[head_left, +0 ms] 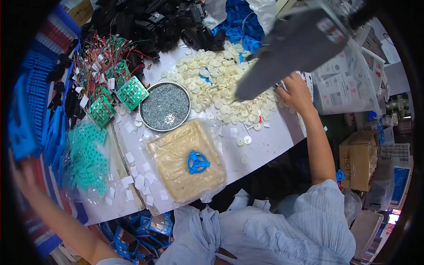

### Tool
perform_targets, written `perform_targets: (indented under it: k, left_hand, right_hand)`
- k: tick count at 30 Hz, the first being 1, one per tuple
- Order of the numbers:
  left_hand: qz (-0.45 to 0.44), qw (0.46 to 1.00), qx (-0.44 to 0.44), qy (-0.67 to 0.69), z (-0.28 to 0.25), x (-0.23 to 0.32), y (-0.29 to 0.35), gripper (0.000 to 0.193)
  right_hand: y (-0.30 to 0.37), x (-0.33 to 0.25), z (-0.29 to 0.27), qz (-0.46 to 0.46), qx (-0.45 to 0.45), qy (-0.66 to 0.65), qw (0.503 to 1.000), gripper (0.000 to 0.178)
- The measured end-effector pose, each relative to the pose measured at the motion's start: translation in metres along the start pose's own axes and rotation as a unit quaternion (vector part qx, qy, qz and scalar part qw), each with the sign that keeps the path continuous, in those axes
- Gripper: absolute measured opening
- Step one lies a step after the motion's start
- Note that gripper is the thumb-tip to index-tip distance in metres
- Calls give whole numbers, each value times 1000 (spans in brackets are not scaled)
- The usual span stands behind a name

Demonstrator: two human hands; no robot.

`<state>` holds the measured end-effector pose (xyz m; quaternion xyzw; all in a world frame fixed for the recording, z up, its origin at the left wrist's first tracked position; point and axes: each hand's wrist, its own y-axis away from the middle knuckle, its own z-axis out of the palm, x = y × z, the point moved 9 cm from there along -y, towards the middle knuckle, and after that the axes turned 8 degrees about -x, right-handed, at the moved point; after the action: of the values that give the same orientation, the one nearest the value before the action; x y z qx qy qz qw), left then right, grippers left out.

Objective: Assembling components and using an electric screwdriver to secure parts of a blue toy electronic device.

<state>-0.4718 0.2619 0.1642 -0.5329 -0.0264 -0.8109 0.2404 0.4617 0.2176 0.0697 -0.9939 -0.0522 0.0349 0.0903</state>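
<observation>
My left hand (23,176), smeared by motion, is at the far left, just below a blue plastic part (24,137). Whether its fingers grip that part cannot be made out. Out to the right, my right hand (298,93) has its fingers curled at the edge of the white disc pile. A large blurred grey object (287,53) hides what is at those fingertips. Pale white plastic discs (212,73) are heaped beside that hand. A blue ring-shaped part with spokes (198,162) rests on a tan, plastic-wrapped block (183,154) in front of me.
A round tray (188,110) of small metal screws sits mid-table. Left of it lie green circuit boards (132,92) with wires and a bag of turquoise parts (88,159). Black parts (154,22) are piled at the back. A cardboard box (357,161) stands at right.
</observation>
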Motion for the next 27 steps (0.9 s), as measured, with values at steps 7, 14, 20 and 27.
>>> perform_targets:
  k: [7,14,20,27]
  left_hand:
    - [-148,972,-127,-134,220,-158,221,40]
    - [-228,967,-114,12,236,-175,266,40]
    - [-225,968,-90,60,224,-185,274,37]
    - [-166,957,118,204,182,-180,288,36]
  right_hand:
    - [30,49,0,-29,93,-87,991,36]
    - [4,49,32,-5,74,-110,991,36]
    - [66,216,13,303,346,-316,830,34]
    - [80,283,-11,132,403,-684,593,28]
